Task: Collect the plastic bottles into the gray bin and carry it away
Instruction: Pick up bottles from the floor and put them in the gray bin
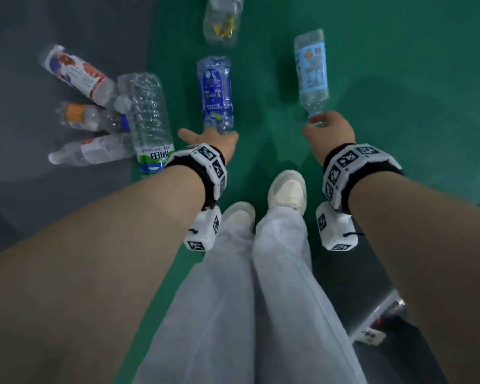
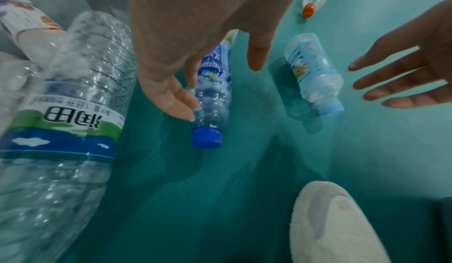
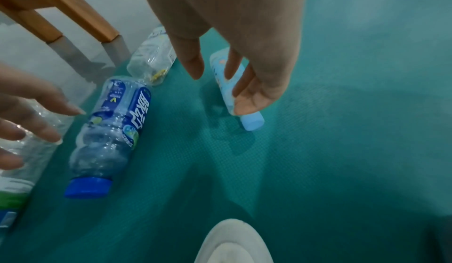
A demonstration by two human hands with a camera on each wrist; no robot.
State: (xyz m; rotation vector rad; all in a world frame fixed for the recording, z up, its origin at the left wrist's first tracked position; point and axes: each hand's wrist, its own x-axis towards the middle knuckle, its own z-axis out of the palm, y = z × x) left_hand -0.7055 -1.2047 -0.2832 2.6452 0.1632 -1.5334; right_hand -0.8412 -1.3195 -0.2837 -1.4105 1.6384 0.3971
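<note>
A crumpled bottle with a dark blue label [image 1: 215,92] lies on the green floor, its blue cap [image 2: 206,137] towards me. My left hand [image 1: 209,137] is spread open over its neck, fingertips [image 2: 182,105] right beside the plastic and the thumb apart. To the right lies a bottle with a light blue label [image 1: 311,70] and a pale blue cap [image 3: 252,121]. My right hand [image 1: 326,126] hovers over its neck, its loosely bent fingers [image 3: 247,97] and thumb not closed around it.
A large clear bottle with a green and blue label [image 1: 147,120] lies left of my left hand, with several more bottles [image 1: 78,73] on the grey floor beyond. A clear bottle [image 1: 223,20] lies further ahead. My shoes [image 1: 287,189] stand below. A dark grey object [image 1: 372,300] sits behind my right arm.
</note>
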